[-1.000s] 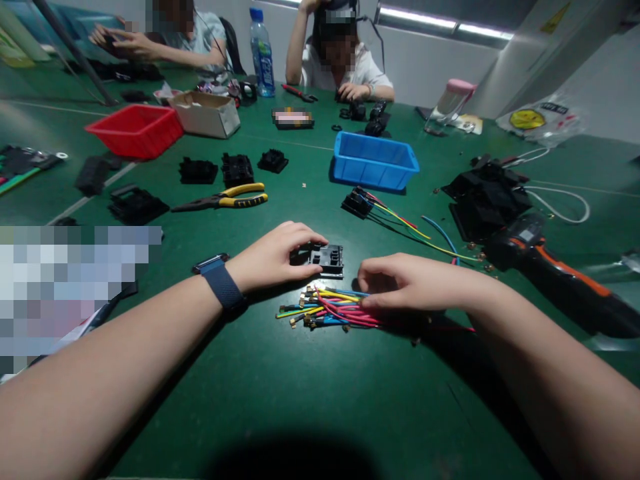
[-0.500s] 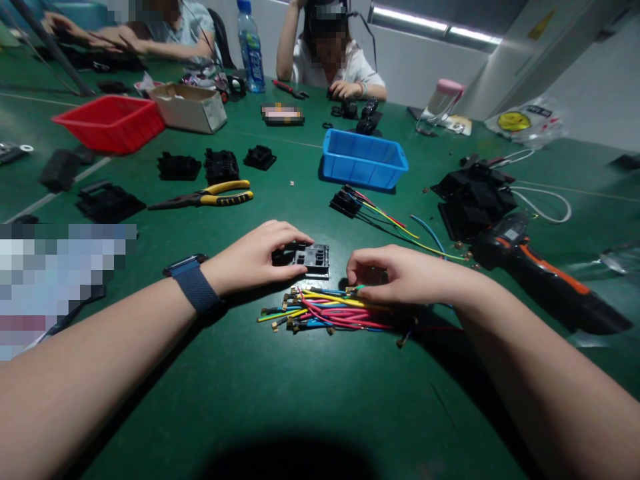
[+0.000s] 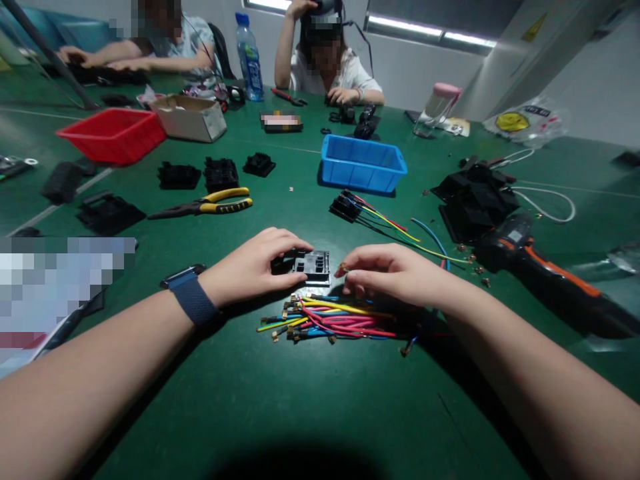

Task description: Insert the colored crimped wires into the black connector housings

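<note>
My left hand (image 3: 265, 263) grips a black plastic housing (image 3: 315, 267) by its left side, between thumb and fingers. The housing lies flat on the green table, its slotted face up. Just right of it, the thumb and forefinger of my right hand (image 3: 385, 272) pinch a small brass wire terminal (image 3: 343, 268); any wire behind it is hidden by the hand. Below both hands lies a bundle of coloured wires (image 3: 335, 317), red, yellow and blue, with brass ends. My right hand covers part of the bundle's upper right.
A black socket with wires (image 3: 345, 205) lies beyond my hands, near a blue bin (image 3: 363, 179). Yellow-handled pliers (image 3: 225, 200) and several black housings (image 3: 220, 175) are at left. At right are a power screwdriver (image 3: 560, 280) and black parts (image 3: 475, 200). Two people sit opposite.
My right hand has lifted from the wire bundle toward the housing, and a brass terminal now shows at its fingertips. My left hand keeps its grip on the housing. The view has tilted slightly.
</note>
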Available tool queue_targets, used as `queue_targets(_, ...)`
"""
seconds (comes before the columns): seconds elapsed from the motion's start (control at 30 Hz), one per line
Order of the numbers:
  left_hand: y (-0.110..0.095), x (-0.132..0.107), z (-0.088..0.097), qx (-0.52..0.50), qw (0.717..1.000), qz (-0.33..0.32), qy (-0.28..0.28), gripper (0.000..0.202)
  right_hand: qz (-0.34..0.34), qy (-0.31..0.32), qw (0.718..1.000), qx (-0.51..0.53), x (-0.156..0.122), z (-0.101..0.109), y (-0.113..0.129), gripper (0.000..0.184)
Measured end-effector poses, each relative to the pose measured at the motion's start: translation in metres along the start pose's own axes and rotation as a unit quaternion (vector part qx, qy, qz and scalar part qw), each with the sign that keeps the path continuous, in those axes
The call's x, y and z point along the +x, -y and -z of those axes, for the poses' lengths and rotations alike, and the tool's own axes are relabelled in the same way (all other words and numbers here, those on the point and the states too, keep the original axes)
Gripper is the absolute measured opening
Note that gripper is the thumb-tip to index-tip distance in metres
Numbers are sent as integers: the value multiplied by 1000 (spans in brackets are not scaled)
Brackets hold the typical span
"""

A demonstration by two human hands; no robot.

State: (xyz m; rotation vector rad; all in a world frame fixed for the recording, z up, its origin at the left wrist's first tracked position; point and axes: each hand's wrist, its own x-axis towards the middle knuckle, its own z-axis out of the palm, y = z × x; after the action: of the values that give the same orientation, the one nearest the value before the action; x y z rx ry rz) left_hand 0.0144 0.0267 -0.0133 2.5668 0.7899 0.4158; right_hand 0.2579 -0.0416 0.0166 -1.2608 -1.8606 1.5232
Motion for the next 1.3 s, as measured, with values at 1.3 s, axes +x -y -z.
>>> queue_targets(1.3,-1,2,1,-3,1000,5,2,44,83,-37,951,-295,1,-13,4,17)
